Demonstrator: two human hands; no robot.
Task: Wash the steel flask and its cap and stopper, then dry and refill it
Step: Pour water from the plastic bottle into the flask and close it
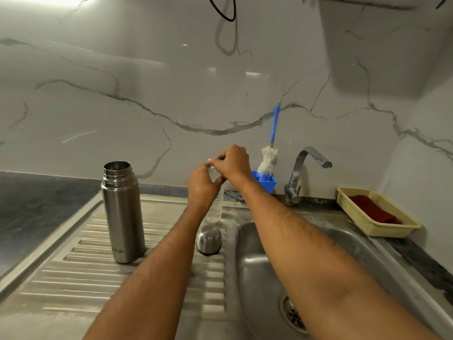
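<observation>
Flask [122, 212] stands upright and uncapped on the ribbed steel drainboard [73, 278], its cap [209, 240] mouth-down near the sink [257, 266] rim. Beyond the cap, a clear plastic bottle [215, 209] stands upright: the left hand [202, 186] grips its neck, the right hand [232, 160] curls over its green top. Behind are a blue-handled brush [269, 160] in a blue holder [266, 182], a tap [304, 170], and a basket [377, 214] holding a red cloth [372, 209]
</observation>
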